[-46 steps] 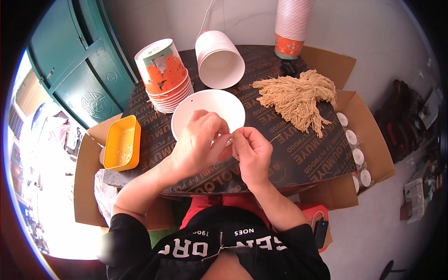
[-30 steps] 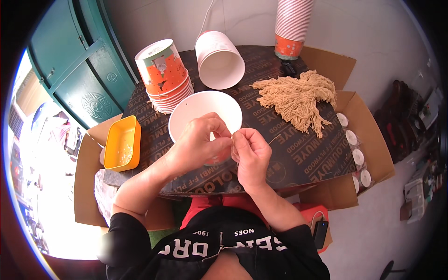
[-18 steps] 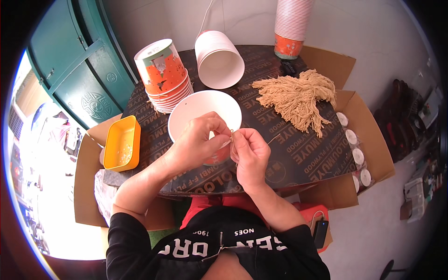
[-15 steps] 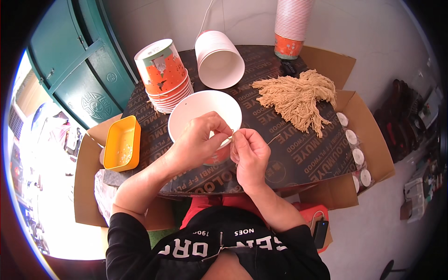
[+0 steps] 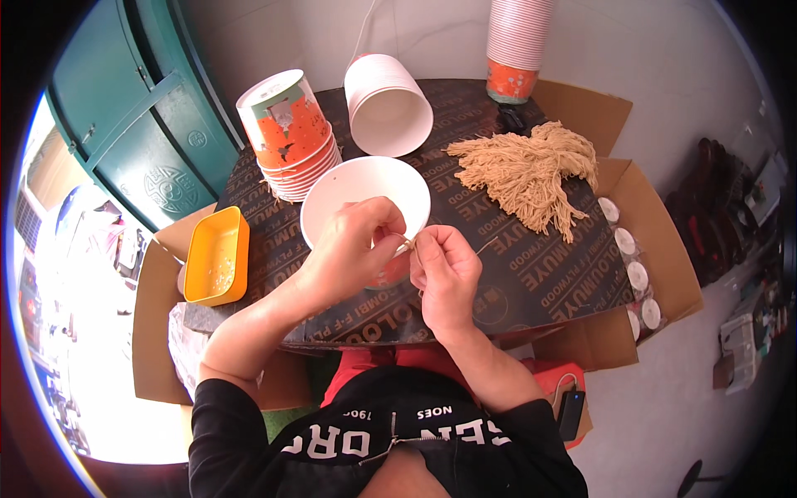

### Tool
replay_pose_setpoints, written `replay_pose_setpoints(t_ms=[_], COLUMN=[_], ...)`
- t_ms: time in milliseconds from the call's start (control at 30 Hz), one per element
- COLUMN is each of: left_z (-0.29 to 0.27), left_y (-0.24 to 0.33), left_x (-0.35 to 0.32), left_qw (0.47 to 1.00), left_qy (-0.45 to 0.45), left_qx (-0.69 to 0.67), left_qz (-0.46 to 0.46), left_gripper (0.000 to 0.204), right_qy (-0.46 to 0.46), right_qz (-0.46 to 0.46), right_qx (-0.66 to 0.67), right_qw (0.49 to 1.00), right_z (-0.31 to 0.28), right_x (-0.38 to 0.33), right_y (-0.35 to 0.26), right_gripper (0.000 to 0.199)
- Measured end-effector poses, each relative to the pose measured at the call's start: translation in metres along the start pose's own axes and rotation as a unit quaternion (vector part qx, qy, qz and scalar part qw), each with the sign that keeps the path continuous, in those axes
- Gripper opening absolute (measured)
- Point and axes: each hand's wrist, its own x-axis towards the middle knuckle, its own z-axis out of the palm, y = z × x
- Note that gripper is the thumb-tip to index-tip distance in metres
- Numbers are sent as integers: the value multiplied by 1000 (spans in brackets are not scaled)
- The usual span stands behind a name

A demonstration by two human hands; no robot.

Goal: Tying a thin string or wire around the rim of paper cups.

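Note:
A paper bucket with a white inside stands tilted at the table's middle, its open mouth up. My left hand reaches across its near side, thumb and fingers pinched on a thin piece of string. Close by, at the bucket's right rim, my right hand pinches the same string, whose loose end sticks out to the right. The fingertips nearly meet. Whether the string passes through the bucket's wall is hidden by my fingers.
Upturned orange-patterned buckets are stacked at back left; white nested buckets lie behind. A bundle of tan strings rests at right, near a tall bucket stack. A yellow tray sits left. Open cartons flank the dark table.
The left fingertips have dipped slightly and drawn a little left, away from the right hand's fingertips. The bucket has shifted very slightly. Both hands keep their pinch.

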Motion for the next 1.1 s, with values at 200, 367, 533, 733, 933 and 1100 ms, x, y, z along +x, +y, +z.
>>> replay_pose_setpoints(t_ms=[200, 367, 533, 733, 933, 1100], left_z=[4, -2, -6, -10, -10, -13], left_y=[0, 7, 7, -2, -17, -17], left_x=[-4, -3, -1, 3, 6, 10], left_qw=[998, 998, 990, 972, 963, 954], left_qy=[44, -6, -56, -108, -111, -127], left_qx=[-10, -35, -72, -102, -172, -188], left_qz=[46, -42, -109, -180, -174, -194], left_gripper=[14, 13, 10, 9, 14, 12], right_qy=[12, 9, -5, 5, 23, 5], right_qz=[2, 18, 9, -17, -27, 5], right_qx=[-38, -16, -12, -7, -40, -30], right_qw=[999, 1000, 1000, 1000, 999, 1000], right_z=[4, 3, 2, 8, 9, 7], right_x=[1, 0, -1, -3, 0, 2], right_y=[-1, -2, 0, 9, 13, 6], right_gripper=[17, 13, 13, 12, 12, 13])
